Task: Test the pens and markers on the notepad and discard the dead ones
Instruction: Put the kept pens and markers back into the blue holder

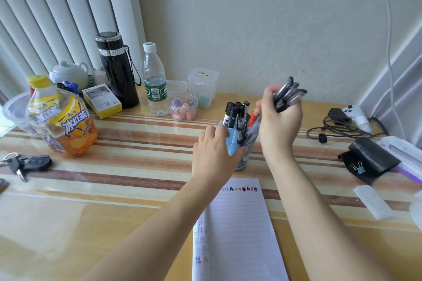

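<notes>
A clear glass pen cup [247, 150] with a blue insert stands mid-table and holds several black markers [235, 113] and pens. My left hand [214, 150] grips the cup's left side, thumb across its front. Just right of the cup, my right hand [279, 121] is raised and grips a bundle of several dark pens [288, 96], whose lower ends reach down into the cup. A lined notepad [239, 230] lies in front of the cup, with a row of black and red test marks along its top and more down its left margin.
At the left stand an orange iced-tea bottle [61, 118], keys [25, 164], a black flask [118, 70] and a water bottle [155, 82]. Small clear boxes [202, 85] sit behind the cup. Cables [338, 130], a black pouch [370, 159] and folded paper [374, 201] lie at the right.
</notes>
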